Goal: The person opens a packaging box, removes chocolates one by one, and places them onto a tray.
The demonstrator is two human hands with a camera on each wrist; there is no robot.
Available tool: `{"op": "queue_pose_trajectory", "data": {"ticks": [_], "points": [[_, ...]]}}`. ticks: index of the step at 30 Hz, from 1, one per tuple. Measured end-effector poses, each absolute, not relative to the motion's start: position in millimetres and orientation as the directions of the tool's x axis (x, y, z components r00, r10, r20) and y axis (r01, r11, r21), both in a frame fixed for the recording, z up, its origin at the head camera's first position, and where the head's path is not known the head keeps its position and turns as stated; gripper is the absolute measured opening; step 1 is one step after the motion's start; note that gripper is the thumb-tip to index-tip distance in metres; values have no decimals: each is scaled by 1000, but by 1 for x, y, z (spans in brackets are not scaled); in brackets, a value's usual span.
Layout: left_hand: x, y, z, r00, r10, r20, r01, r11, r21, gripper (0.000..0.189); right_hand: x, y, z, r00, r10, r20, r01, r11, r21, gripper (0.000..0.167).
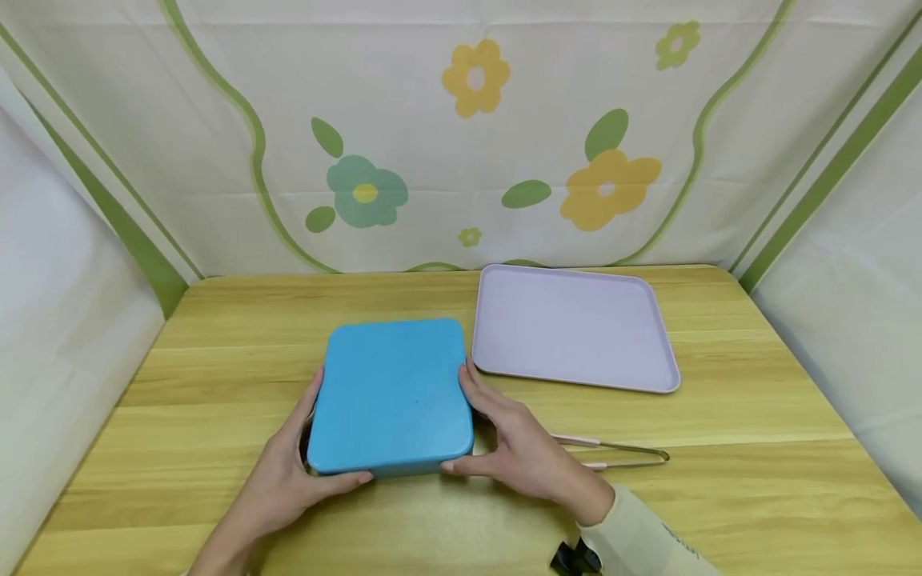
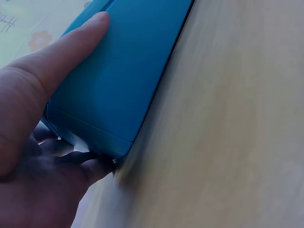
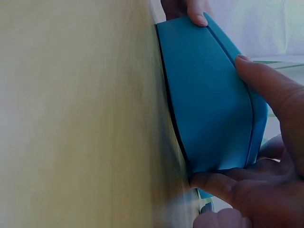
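A blue square box (image 1: 392,396) with rounded corners and a fitted lid sits at the middle of the wooden table, its lid facing up. My left hand (image 1: 277,480) grips its left side, the thumb along the front face and the other fingers around the side. On the opposite side my right hand (image 1: 522,448) holds the box the same way, thumb at the front right corner. In the right wrist view a seam runs between lid (image 3: 228,47) and body (image 3: 204,99), with the right thumb (image 3: 261,78) at that seam. The box's lower edge lies close to the tabletop.
A pale purple tray (image 1: 576,328) lies behind and right of the box. Tongs with pink handles (image 1: 576,440) rest on the table (image 1: 756,472), partly behind my right wrist. A black object (image 1: 575,558) is near the right sleeve. A flowered curtain (image 1: 432,160) hangs behind.
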State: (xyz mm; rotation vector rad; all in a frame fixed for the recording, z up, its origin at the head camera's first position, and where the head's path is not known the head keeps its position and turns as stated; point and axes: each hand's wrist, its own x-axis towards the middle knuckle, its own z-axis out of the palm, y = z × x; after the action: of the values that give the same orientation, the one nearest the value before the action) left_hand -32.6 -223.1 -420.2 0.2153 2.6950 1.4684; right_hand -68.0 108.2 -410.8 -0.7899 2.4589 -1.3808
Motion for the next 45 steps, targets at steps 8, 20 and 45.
{"op": "queue_pose_trajectory", "data": {"ticks": [8, 20, 45], "points": [[-32, -223, -416, -988, 153, 9, 87, 513, 854, 140, -66, 103, -408, -851, -522, 52, -332, 459, -824, 119], [-33, -222, -417, -989, 146, -29, 51, 520, 853, 140, -62, 95, -409, -884, -456, 98, -332, 466, -820, 124], [-35, -222, -414, -984, 145, -103, -27, 449, 893, 137, -64, 94, -408, -896, -423, 134, -301, 357, -884, 117]]}}
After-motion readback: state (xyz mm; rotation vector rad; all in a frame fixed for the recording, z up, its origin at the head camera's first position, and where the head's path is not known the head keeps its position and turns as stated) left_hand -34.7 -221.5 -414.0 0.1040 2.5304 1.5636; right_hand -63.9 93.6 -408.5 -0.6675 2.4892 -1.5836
